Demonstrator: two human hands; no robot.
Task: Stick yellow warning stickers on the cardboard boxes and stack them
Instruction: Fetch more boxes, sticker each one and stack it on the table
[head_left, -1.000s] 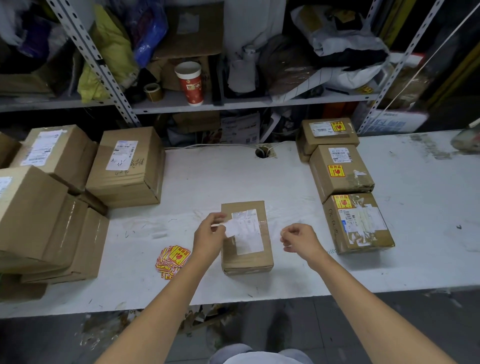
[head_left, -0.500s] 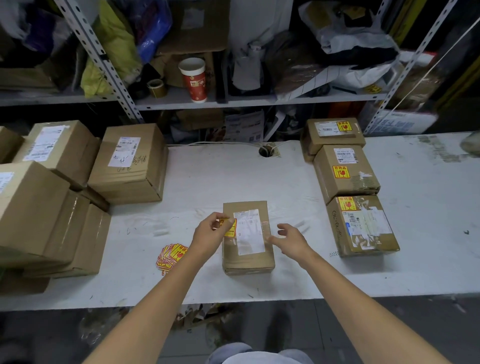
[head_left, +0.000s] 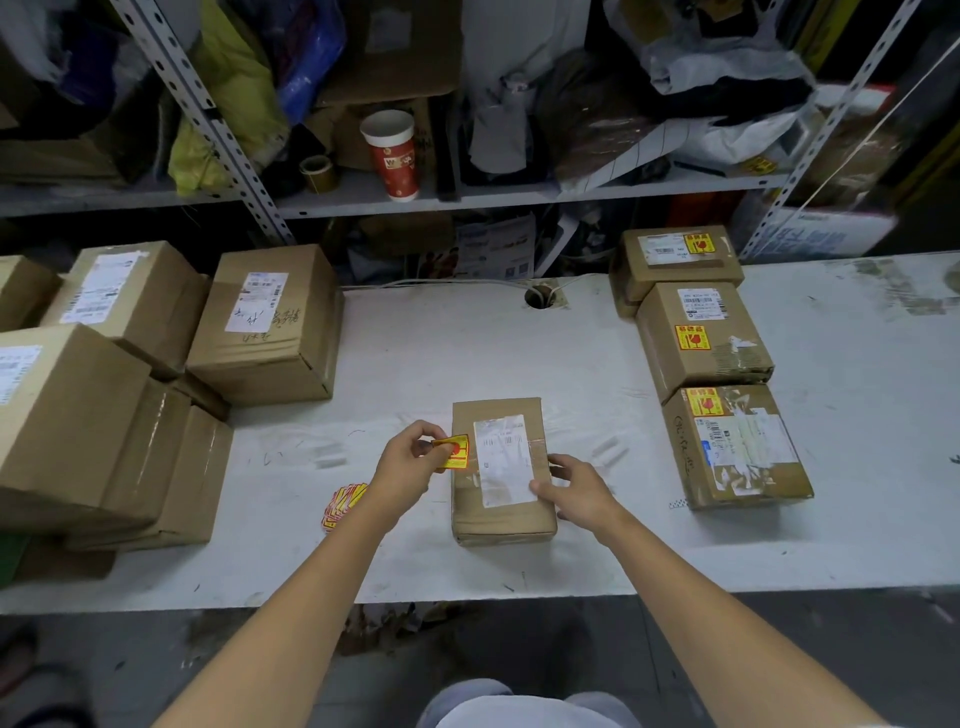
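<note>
The left hand (head_left: 410, 462) pinches a yellow warning sticker (head_left: 453, 452) at the left edge of the small cardboard box (head_left: 498, 519) on the white table (head_left: 415, 358). The right hand (head_left: 576, 493), fingers loosely bent, rests on the box's right edge. Three stickered boxes (head_left: 727, 447) lie further right.

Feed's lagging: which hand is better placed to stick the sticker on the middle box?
Left: the left hand pinches the yellow warning sticker over the cardboard box; the right hand rests on its right side.
</note>
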